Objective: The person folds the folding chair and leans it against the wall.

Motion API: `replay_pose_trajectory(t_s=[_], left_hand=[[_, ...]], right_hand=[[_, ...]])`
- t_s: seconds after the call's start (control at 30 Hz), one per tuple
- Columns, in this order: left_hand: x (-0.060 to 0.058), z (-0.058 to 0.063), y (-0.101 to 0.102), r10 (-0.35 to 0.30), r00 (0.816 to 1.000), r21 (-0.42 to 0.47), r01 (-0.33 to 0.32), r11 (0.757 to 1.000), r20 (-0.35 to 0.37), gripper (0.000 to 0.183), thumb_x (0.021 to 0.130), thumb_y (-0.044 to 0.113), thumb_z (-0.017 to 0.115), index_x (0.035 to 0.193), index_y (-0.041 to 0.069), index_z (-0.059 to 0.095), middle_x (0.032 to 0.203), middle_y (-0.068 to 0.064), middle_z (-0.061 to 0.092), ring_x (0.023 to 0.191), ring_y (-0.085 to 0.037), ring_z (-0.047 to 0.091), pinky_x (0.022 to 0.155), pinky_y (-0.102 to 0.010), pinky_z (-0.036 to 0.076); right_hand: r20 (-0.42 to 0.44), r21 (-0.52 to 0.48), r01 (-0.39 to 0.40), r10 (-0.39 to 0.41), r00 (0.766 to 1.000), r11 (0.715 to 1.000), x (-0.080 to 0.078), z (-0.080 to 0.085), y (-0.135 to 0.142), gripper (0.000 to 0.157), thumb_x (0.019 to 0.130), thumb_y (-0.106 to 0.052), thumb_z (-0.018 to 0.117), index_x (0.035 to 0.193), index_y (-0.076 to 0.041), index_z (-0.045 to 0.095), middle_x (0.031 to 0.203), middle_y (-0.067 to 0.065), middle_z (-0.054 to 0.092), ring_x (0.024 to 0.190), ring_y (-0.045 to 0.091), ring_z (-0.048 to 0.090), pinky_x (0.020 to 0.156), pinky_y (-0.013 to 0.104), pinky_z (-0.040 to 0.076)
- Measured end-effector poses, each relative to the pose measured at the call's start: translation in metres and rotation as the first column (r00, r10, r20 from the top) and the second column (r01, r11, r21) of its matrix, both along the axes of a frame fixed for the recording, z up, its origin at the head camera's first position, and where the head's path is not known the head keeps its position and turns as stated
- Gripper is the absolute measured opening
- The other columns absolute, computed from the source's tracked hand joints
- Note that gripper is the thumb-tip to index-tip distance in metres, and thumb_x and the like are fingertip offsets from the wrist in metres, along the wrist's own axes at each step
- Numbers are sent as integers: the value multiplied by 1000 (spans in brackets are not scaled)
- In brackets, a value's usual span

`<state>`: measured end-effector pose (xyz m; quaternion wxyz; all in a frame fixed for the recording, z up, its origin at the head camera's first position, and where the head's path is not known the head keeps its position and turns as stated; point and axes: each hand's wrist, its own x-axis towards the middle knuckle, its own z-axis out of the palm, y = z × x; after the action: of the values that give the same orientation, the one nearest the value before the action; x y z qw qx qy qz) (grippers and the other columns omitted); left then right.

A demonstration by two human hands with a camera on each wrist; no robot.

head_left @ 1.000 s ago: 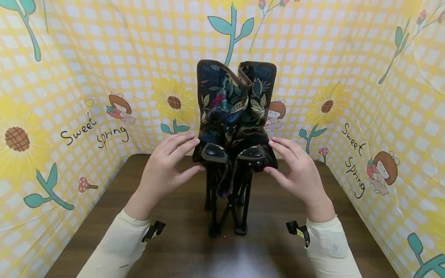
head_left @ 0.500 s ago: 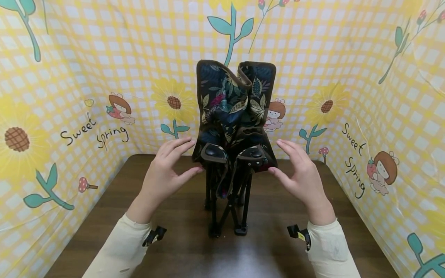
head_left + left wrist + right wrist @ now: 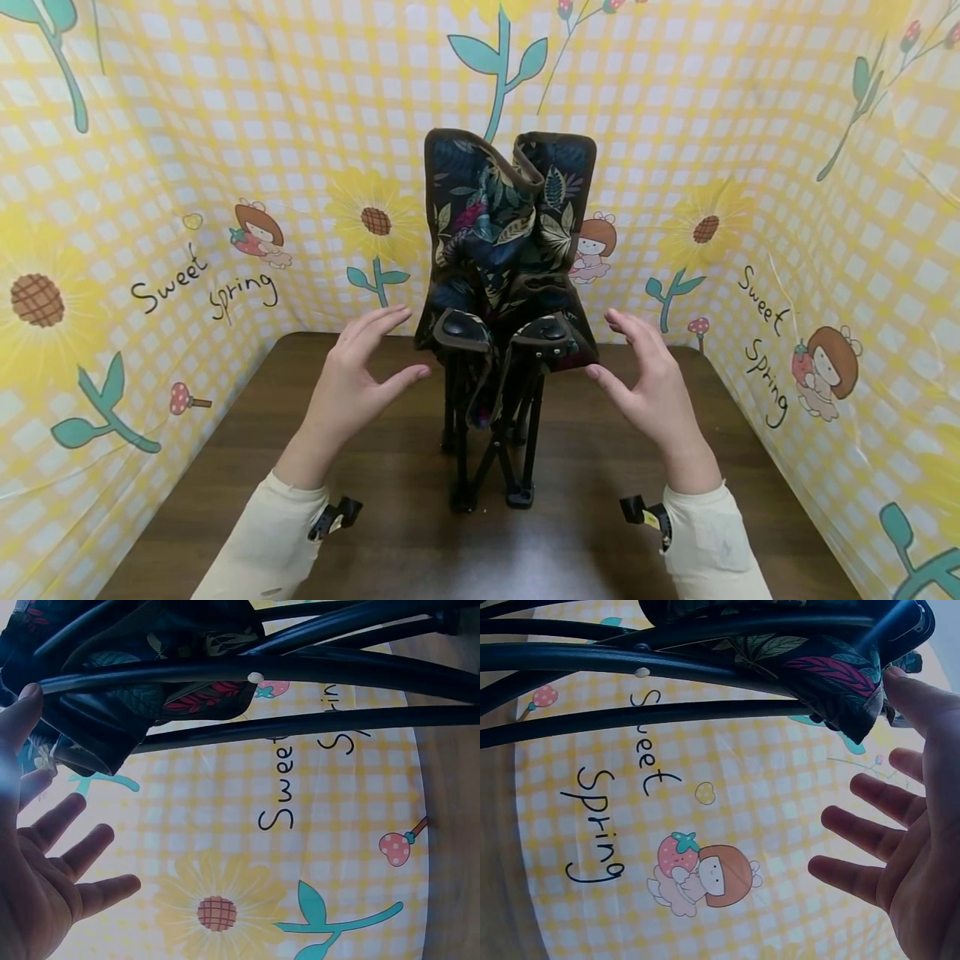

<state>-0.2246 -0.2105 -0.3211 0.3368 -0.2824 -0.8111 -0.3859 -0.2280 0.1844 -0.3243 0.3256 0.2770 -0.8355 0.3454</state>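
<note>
A small folding camp chair (image 3: 495, 233) stands upright, partly folded, its dark leaf-print fabric bunched above crossed black legs (image 3: 495, 454). My left hand (image 3: 348, 387) is at the chair's left side, thumb and fingers spread and holding nothing. On the other side my right hand (image 3: 656, 392) mirrors it, fingers apart and slightly bent, its thumb tip close to the seat corner. In the left wrist view the leg tubes (image 3: 337, 671) run past the spread fingers. The right wrist view has the seat fabric (image 3: 832, 679) near the thumb; whether they touch is hard to tell.
The chair stands on a dark brown wooden table (image 3: 390, 533). A yellow checked cloth (image 3: 315, 100) with flowers and lettering surrounds the table at the back and both sides. A black wrist camera mount (image 3: 335, 518) sits on each pale sleeve (image 3: 258, 542).
Both hands have drawn back from the chair's sides, the left outward to the left and the right outward to the right. The chair has stayed in place.
</note>
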Motion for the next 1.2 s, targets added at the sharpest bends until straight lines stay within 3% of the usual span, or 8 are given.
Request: replay_pose_trajectory(t_s=[0.33, 0.63, 0.83, 1.0, 1.2], left_hand=[[0, -15, 0, -14, 999, 58, 12, 998, 40, 77, 75, 11, 93, 144, 17, 60, 144, -6, 60, 136, -29, 52, 113, -46, 42], [6, -21, 1, 12, 993, 80, -21, 997, 114, 78, 77, 15, 92, 146, 22, 58, 145, -5, 59, 137, -28, 51, 112, -52, 42], [9, -28, 2, 9, 987, 95, -24, 995, 159, 78, 77, 15, 92, 146, 20, 57, 145, -3, 58, 137, -25, 52, 112, -47, 42], [10, -35, 3, 8, 978, 110, -31, 994, 206, 76, 78, 16, 91, 146, 14, 57, 145, -3, 58, 138, -25, 50, 112, -51, 41], [12, -43, 4, -2, 964, 130, -33, 991, 265, 74, 81, 18, 90, 146, 19, 56, 145, -1, 58, 137, -23, 50, 110, -51, 42]], right_hand=[[43, -35, -17, 19, 999, 999, 1, -11, 0, 78, 82, -6, 85, 152, -10, 48, 145, 8, 56, 133, 28, 54, 112, 38, 45], [100, -91, -17, 26, 995, 996, 4, -20, -1, 80, 84, -3, 82, 154, -14, 45, 146, 10, 54, 132, 30, 55, 104, 57, 49], [144, -105, 1, 14, 990, 994, 5, -27, 0, 80, 86, -5, 82, 155, -15, 43, 147, 11, 55, 132, 30, 55, 102, 58, 49], [188, -125, 12, 12, 982, 992, 7, -32, 0, 80, 87, -8, 82, 156, -18, 42, 147, 9, 54, 132, 29, 56, 103, 58, 49], [222, -152, 5, 29, 975, 988, 9, -37, 0, 82, 86, -4, 82, 156, -14, 40, 147, 11, 54, 132, 33, 56, 102, 58, 50]])
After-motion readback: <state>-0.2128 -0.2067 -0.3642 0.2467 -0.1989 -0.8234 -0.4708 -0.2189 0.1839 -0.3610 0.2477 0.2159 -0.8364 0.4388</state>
